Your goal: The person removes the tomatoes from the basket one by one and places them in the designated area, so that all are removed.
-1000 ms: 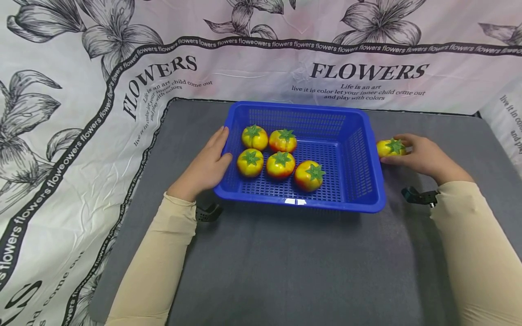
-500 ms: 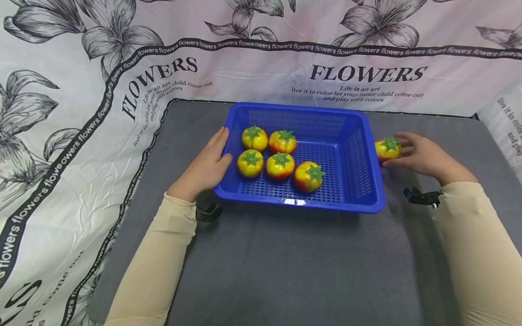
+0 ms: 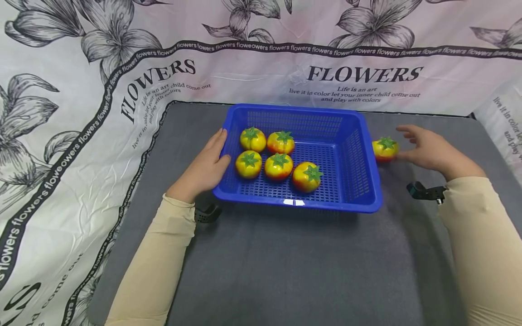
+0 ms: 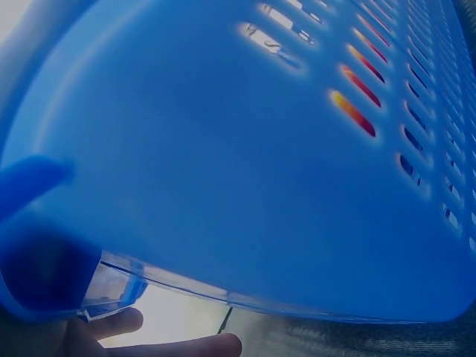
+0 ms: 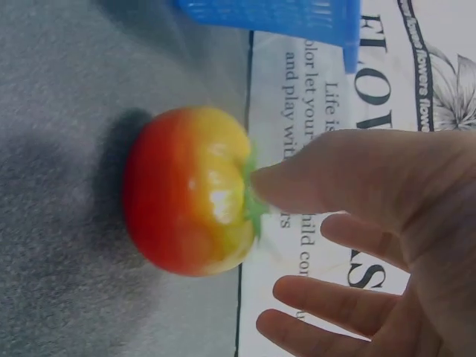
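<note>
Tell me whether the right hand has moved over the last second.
Yes: judged against the far FLOWERS lettering, the right hand has shifted rightward, away from the basket.

Smooth plastic basket (image 3: 261,199), fruit (image 5: 182,193) (glossy)

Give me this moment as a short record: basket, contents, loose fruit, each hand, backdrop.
Basket: blue, perforated, on the dark grey table
Contents: five yellow-red fruits with green tops
Loose fruit: one, outside, beside the basket's right end
Left hand: rests against the basket's left end
Right hand: fingers apart, beside the loose fruit; contact unclear
Backdrop: white cloth, printed flowers and lettering
</note>
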Demonstrator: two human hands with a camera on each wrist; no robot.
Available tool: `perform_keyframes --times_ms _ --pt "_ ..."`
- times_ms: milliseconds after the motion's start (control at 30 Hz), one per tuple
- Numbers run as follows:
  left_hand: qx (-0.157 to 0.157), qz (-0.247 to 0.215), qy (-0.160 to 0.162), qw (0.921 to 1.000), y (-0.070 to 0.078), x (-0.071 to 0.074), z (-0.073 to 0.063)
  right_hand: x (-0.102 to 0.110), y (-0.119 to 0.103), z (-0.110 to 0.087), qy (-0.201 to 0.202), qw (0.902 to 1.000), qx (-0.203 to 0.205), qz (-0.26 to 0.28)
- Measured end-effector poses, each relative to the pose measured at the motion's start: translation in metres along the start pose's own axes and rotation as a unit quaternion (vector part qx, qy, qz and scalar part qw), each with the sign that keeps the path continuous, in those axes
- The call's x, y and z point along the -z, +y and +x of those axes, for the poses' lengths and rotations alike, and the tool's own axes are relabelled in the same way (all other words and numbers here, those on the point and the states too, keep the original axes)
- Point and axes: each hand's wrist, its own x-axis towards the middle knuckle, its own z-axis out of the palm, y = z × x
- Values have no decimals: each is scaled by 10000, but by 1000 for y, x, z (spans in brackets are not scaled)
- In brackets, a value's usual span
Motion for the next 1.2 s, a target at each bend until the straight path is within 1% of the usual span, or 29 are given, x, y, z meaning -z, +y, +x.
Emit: perform_keyframes --times_ms 133,333,500,867,1100,1200 --pt "-4 7 -2 10000 0 -1 -1 3 -3 -1 132 9999 63 -44" --pt "4 25 4 10000 -1 -1 -2 4 -13 1 451 9989 104 -65" --pt "22 45 35 10000 -3 0 -3 11 -28 6 575 9978 338 27" --pt "48 47 42 10000 -3 0 -2 21 -57 9 493 9962 673 248" --pt "22 29 25 10000 0 1 0 24 -78 10 259 9967 693 327" --pt "41 40 32 10000 1 1 0 22 -85 11 257 9967 722 258"
